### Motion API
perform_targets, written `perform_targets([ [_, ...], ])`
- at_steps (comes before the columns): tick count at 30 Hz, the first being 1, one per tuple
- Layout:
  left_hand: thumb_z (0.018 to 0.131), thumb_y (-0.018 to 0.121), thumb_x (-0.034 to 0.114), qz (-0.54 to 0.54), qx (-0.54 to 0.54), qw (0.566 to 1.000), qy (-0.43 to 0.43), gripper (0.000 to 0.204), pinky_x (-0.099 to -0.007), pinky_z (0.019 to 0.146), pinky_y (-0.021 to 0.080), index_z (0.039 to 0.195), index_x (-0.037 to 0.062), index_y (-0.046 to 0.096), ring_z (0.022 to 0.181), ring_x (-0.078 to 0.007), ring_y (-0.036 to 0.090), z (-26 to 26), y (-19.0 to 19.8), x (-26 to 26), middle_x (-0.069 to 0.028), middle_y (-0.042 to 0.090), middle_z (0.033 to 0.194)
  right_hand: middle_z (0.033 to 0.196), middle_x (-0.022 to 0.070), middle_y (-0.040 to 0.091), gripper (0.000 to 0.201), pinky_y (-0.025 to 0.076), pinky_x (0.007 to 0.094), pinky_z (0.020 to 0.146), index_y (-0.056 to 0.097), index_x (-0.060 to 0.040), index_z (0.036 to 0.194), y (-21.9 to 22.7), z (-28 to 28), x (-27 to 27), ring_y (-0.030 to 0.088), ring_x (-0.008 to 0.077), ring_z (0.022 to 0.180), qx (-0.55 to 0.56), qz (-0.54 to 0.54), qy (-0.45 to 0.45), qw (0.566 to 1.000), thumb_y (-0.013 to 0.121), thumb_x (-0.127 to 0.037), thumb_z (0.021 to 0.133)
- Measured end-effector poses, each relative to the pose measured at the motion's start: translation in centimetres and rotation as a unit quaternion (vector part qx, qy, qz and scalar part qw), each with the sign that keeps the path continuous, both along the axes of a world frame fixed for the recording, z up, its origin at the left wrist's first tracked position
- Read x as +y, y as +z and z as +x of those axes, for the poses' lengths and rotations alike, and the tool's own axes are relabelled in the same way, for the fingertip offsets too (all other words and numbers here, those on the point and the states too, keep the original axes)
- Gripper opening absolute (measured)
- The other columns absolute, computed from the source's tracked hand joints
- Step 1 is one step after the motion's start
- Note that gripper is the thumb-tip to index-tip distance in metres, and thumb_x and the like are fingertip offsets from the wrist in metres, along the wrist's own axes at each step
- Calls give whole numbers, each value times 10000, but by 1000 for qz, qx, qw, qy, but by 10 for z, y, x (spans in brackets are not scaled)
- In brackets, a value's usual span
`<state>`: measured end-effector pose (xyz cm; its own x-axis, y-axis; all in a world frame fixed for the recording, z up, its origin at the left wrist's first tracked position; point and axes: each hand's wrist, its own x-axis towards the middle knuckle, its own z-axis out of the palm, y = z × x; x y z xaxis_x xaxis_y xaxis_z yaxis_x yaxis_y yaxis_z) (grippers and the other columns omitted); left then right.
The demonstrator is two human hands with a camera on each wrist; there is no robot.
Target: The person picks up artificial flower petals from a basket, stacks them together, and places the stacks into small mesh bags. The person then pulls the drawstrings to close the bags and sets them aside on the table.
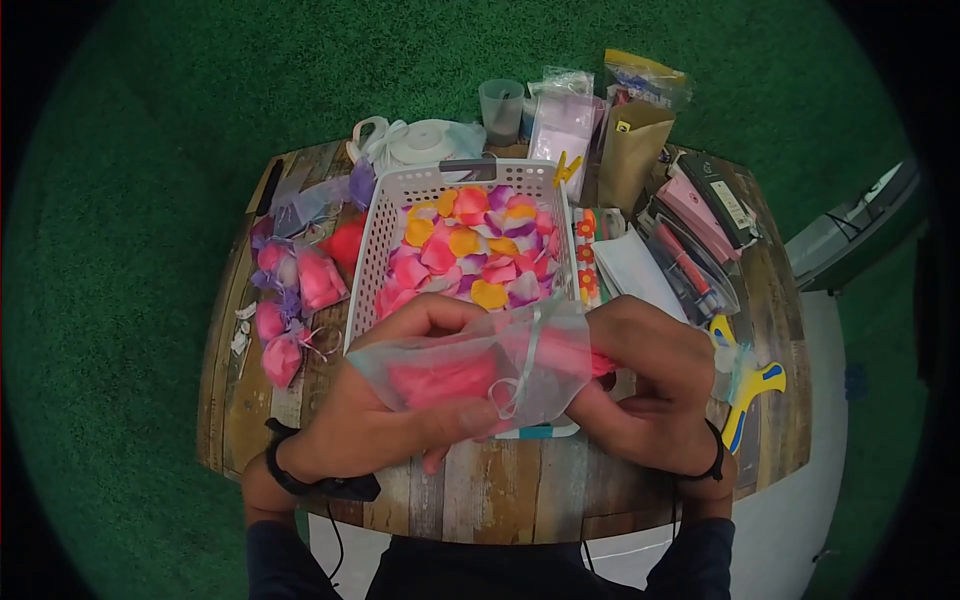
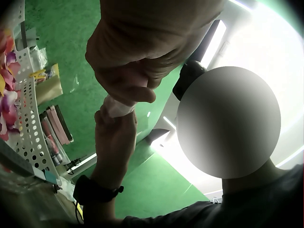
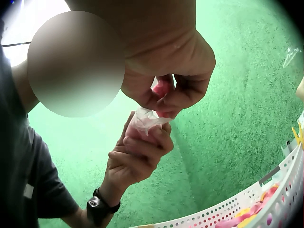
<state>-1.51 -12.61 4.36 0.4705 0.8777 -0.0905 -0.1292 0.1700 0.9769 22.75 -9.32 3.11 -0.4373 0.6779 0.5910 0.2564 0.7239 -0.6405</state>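
A sheer white pouch (image 1: 560, 375) with pink petals inside is held above the basket's near end. My left hand (image 1: 400, 390) grips its filled body, thumb across the front, a ribbon loop beside the thumb tip. At the pouch's mouth, my right hand (image 1: 655, 385) pinches pink petals (image 3: 162, 88) between thumb and fingers. In the right wrist view the left hand (image 3: 137, 156) wraps round the pouch (image 3: 148, 121) just below the right hand (image 3: 171, 61). The left wrist view shows the left hand (image 2: 147, 57) close up, with the right hand (image 2: 115, 140) at the pouch's white end (image 2: 117, 107).
A white basket (image 1: 362, 270) holds pink, orange and purple petals (image 1: 465, 242). Filled pouches (image 1: 318, 280) lie at the left. Behind stand a cup (image 1: 501, 112) and a paper bag (image 1: 634, 155). At the right are a pink box (image 1: 697, 208) and a yellow-blue tool (image 1: 742, 400).
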Motion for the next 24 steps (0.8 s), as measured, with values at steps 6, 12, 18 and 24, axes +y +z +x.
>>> perform_targets([
  [6, 739, 859, 124, 177, 101, 979, 2, 638, -265, 847, 496, 1254, 20, 497, 1018, -103, 568, 2, -7, 5, -49, 572, 1156, 837, 112, 655, 314, 481, 257, 592, 708, 16, 985, 1, -1, -2, 632, 182, 676, -32, 50, -24, 998, 750, 14, 674],
  [12, 711, 880, 123, 133, 98, 986, -10, 657, -300, 974, 435, 1248, 27, 512, 1126, -126, 532, 3, -3, 2, -45, 565, 1179, 861, 127, 667, 257, 501, 267, 621, 721, 8, 954, 7, 8, 1, 665, 194, 717, 5, -101, 101, 990, 744, -30, 700],
  [18, 692, 893, 125, 136, 67, 988, -5, 696, -300, 967, 437, 1258, 31, 500, 1128, -130, 535, 7, 0, -1, -46, 569, 1190, 872, 131, 667, 262, 526, 297, 632, 721, -2, 936, 7, 7, 2, 670, 235, 712, -54, 24, 47, 997, 754, -41, 679],
  [24, 717, 868, 106, 143, 107, 984, -26, 629, -294, 947, 446, 1235, 34, 518, 1090, -124, 559, 5, -1, -1, -49, 602, 1146, 878, 126, 625, 285, 490, 282, 518, 687, 16, 910, -8, -2, 8, 605, 215, 630, -14, 241, 23, 970, 761, 4, 635],
])
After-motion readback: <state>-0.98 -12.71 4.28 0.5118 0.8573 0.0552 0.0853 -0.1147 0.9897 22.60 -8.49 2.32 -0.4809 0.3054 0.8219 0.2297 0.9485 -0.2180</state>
